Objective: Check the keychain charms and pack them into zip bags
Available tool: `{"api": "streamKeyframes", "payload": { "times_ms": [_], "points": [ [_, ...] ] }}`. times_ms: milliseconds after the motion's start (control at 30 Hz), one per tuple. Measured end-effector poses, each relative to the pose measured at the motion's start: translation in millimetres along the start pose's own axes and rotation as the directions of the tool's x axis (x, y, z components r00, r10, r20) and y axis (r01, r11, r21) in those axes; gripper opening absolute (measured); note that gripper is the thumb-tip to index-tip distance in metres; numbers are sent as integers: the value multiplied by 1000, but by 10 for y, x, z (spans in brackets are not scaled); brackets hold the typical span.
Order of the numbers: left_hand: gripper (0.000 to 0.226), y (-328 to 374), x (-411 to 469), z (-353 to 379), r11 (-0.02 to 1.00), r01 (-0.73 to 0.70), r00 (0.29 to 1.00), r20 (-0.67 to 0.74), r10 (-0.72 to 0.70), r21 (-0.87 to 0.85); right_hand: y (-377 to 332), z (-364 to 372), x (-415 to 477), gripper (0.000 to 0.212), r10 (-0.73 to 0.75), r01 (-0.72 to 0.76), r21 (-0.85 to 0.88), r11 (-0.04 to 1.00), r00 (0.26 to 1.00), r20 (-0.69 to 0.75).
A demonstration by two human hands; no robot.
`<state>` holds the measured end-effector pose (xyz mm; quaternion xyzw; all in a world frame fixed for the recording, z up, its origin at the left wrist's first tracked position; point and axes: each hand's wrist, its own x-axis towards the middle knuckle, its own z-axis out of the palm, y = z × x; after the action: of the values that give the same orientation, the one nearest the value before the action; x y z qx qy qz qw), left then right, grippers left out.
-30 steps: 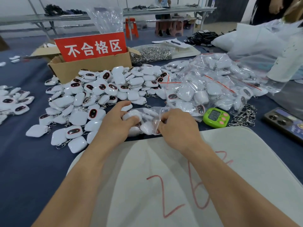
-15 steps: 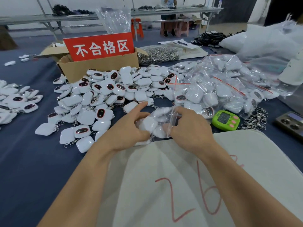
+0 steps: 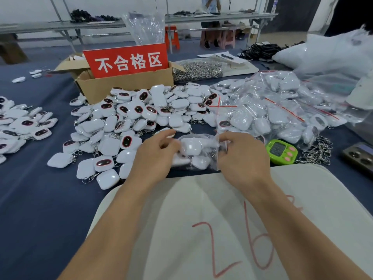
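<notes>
The zip bag (image 3: pixel 198 148) hides the right hand's (image 3: pixel 244 158) fingertips; the right edge crops the phone (image 3: pixel 359 158).

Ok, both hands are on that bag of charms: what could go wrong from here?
1. The left hand and right hand grip the zip bag by its ends. Whether its strip is sealed is not visible, so charms might slip out.
2. The loose charms lie right beside it, so a spilled one could mix in with them.
3. The green timer sits near the right hand and might get knocked.
</notes>
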<state>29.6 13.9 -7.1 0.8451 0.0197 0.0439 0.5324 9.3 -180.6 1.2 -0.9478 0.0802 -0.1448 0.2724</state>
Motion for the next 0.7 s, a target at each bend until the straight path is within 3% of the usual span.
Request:
{"api": "streamKeyframes", "payload": {
  "times_ms": [67,167,233,300,367,467,533,600,700],
  "points": [
    [39,53,-23,-1,998,-54,998,-23,54,-27,-22,-15,-15,21,5,8,121,993,994,-108],
    [43,112,-82,62,972,-214,977,42,211,98,-67,-21,-33,17,-40,110,261,959,964,-262],
    [44,99,-100,108,939,-276,960,96,262,206,-101,-21,-57,27,-143,199,300,933,970,-198],
    [45,60,-63,116,944,-250,966,127,226,215,-103,24,-63,38,-255,250,227,941,967,-9],
    [45,37,-18,103,972,-155,982,138,131,175,-98,54,-71,43,-256,241,131,962,960,110],
    [42,46,-7,89,995,-61,993,107,53,73,-72,67,-57,41,-221,205,117,972,966,136],
    [35,42,34,42,999,-42,999,-32,42,-5,-48,58,-53,36,-188,163,163,973,971,146],
    [41,-1,100,-49,984,-103,980,-154,126,144,-34,42,-42,20,-138,102,245,964,981,135],
    [60,-73,180,-124,948,-103,984,-110,142,300,-54,5,-40,7,-75,-16,499,867,984,161]
  ]
}}
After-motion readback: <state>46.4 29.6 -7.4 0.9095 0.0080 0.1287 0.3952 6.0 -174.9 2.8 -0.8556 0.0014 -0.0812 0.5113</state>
